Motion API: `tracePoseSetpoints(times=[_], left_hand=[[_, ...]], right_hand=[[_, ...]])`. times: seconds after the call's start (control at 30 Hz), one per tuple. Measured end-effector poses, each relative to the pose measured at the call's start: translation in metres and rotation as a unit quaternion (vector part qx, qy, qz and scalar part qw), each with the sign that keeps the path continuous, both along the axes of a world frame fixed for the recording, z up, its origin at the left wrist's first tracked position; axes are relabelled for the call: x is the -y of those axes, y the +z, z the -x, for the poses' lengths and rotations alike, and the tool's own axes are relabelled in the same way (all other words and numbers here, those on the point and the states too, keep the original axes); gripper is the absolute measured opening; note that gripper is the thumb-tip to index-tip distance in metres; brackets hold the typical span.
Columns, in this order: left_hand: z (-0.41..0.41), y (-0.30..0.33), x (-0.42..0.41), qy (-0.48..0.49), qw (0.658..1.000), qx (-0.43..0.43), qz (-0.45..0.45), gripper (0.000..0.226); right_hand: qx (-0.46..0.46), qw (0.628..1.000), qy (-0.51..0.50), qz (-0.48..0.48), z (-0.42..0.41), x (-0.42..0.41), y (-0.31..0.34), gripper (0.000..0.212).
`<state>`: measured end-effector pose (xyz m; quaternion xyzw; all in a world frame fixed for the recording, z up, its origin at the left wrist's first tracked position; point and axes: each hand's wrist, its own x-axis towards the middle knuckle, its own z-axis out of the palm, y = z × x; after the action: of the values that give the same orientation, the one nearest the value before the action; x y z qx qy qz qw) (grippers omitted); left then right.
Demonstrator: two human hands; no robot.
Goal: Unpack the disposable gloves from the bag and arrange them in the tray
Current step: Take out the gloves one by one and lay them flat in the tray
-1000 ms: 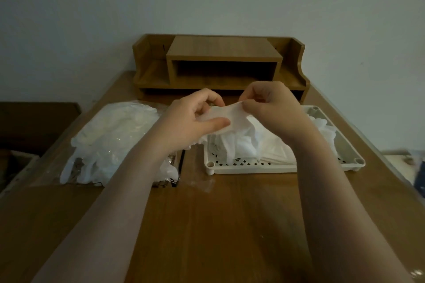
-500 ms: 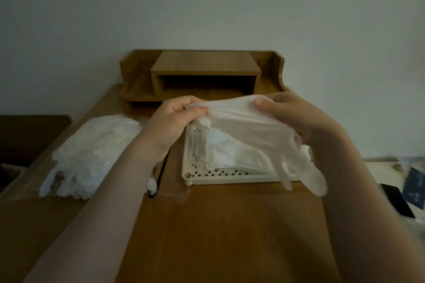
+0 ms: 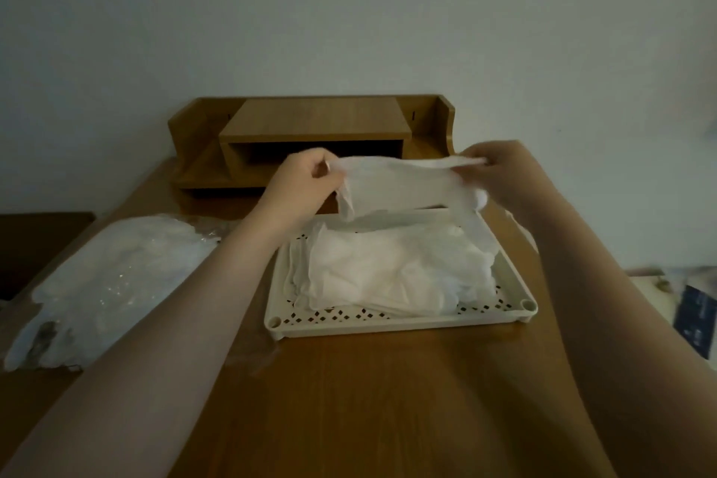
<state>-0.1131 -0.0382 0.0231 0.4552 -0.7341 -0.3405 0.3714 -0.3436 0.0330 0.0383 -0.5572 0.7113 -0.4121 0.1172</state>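
Since the earlier frame, your hands have spread apart, stretching the thin translucent glove [image 3: 403,186] flat above the perforated tray [image 3: 392,324]. Left hand [image 3: 298,186] and right hand [image 3: 500,175] pinch opposite ends. Crumpled gloves [image 3: 392,275] fill the tray; the clear bag [image 3: 112,283] lies left.

2 hands: left hand [image 3: 300,186] & right hand [image 3: 500,175]. 1 glove [image 3: 403,186] is held up between them. 1 tray [image 3: 392,326], w/ 1 pile of gloves [image 3: 395,275] in it; can't count how many in the pile. 1 bag [image 3: 112,283] w/ more gloves, too many to count. 1 wood shelf [image 3: 310,128]. 1 counter [image 3: 349,400].
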Motion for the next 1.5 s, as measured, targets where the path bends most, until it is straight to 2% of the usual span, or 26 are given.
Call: tracePoseSetpoints(times=[0.1,0.27,0.43,0.53,0.63,0.67,0.73,0.77,0.8,0.83,0.9,0.97,1.0,1.03,1.1,1.2,1.27,1.37,1.5], left_hand=[[0.003,-0.003,-0.003,-0.008,0.998,0.016,0.056,0.010],[-0.013,-0.043,-0.012,-0.076,0.972,0.209,0.079,0.011],[-0.028,-0.056,-0.027,-0.110,0.943,0.306,0.065,0.009],[-0.035,-0.059,-0.034,-0.112,0.927,0.346,0.092,0.010],[-0.039,-0.062,-0.039,-0.123,0.907,0.381,0.129,0.010],[-0.040,-0.064,-0.040,-0.126,0.902,0.392,0.133,0.011],[-0.041,-0.064,-0.044,-0.125,0.888,0.424,0.127,0.024],[-0.041,-0.063,-0.046,-0.122,0.877,0.448,0.125,0.032],[-0.039,-0.061,-0.048,-0.116,0.866,0.470,0.127,0.042],[-0.038,-0.057,-0.051,-0.108,0.860,0.482,0.131,0.050],[-0.030,-0.047,-0.054,-0.081,0.878,0.445,0.156,0.057],[-0.014,-0.040,-0.053,-0.050,0.909,0.359,0.203,0.047],[-0.003,-0.040,-0.050,-0.050,0.917,0.332,0.214,0.039],[0.007,-0.042,-0.048,-0.066,0.917,0.331,0.214,0.036],[0.023,-0.058,-0.043,-0.111,0.898,0.388,0.177,0.045],[0.019,-0.085,-0.032,-0.152,0.866,0.472,0.061,0.064],[0.010,-0.094,-0.027,-0.131,0.854,0.503,0.035,0.078],[0.003,-0.096,-0.025,-0.098,0.843,0.529,0.027,0.095],[-0.004,-0.092,-0.027,-0.079,0.848,0.523,0.015,0.107]], right_hand=[[-0.107,0.993,0.004,0.052,0.004,-0.001,-0.002,0.016],[-0.271,0.956,0.096,-0.050,-0.001,-0.015,-0.043,0.018],[-0.397,0.896,0.141,-0.138,-0.017,-0.024,-0.071,0.031],[-0.380,0.893,0.139,-0.196,-0.019,-0.030,-0.075,0.040],[-0.321,0.903,0.115,-0.261,-0.024,-0.039,-0.069,0.038],[-0.294,0.906,0.108,-0.283,-0.027,-0.041,-0.066,0.044],[-0.214,0.917,0.089,-0.324,-0.032,-0.046,-0.059,0.072],[-0.186,0.924,0.075,-0.325,-0.034,-0.048,-0.057,0.080],[-0.182,0.932,0.057,-0.307,-0.036,-0.049,-0.055,0.080],[-0.210,0.942,0.032,-0.261,-0.037,-0.050,-0.053,0.073],[-0.291,0.948,-0.006,-0.130,-0.040,-0.044,-0.052,0.050],[-0.311,0.949,0.007,-0.056,-0.052,-0.036,-0.057,0.030],[-0.315,0.946,0.044,-0.057,-0.060,-0.030,-0.063,0.030],[-0.330,0.937,0.086,-0.078,-0.069,-0.023,-0.072,0.038],[-0.377,0.902,0.142,-0.156,-0.079,-0.011,-0.093,0.062],[-0.362,0.885,0.130,-0.263,-0.062,-0.003,-0.108,0.079],[-0.380,0.872,0.116,-0.284,-0.045,-0.004,-0.110,0.087],[-0.370,0.875,0.086,-0.300,-0.023,-0.012,-0.109,0.096],[-0.340,0.879,0.063,-0.328,-0.010,-0.019,-0.106,0.107]])
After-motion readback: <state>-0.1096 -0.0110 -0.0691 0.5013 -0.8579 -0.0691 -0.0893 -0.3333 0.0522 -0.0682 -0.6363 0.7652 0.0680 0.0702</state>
